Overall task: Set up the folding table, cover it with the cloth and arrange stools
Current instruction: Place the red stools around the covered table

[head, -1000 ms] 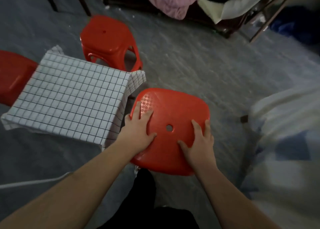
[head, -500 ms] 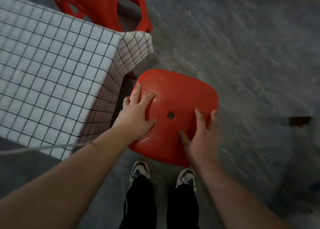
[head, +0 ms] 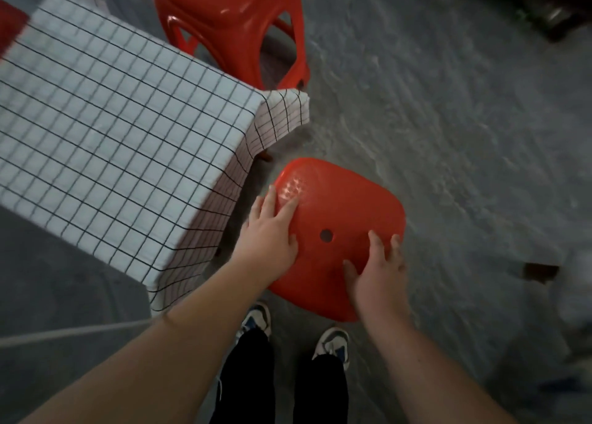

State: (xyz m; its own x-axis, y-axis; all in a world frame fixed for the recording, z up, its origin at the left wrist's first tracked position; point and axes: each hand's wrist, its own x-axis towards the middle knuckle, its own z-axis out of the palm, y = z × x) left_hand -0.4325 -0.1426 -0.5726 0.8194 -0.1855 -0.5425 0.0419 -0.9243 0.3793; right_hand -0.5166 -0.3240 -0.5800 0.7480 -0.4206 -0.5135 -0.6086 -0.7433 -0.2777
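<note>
A small table draped in a white cloth with a black grid (head: 121, 135) fills the left of the view. Beside its near right corner stands a red plastic stool (head: 346, 212) with a hole in the middle of its seat. My left hand (head: 270, 238) lies flat on the seat's left edge, fingers straight. My right hand (head: 378, 276) presses on the seat's near right part with fingers spread. A second red stool (head: 237, 23) stands behind the table's far right side. A third red stool (head: 9, 26) shows only as a sliver at the far left.
Grey concrete floor (head: 448, 135) stretches to the right. My feet in sneakers (head: 333, 343) stand just below the stool. A pale cable (head: 73, 330) crosses the floor at lower left. Dark furniture (head: 557, 10) sits at the top right, a blurred pale object (head: 576, 295) at the right edge.
The view has tilted down and closer to the table. The stool under both hands has shifted slightly along the table's right side. Both hands stay flat on the seat.
</note>
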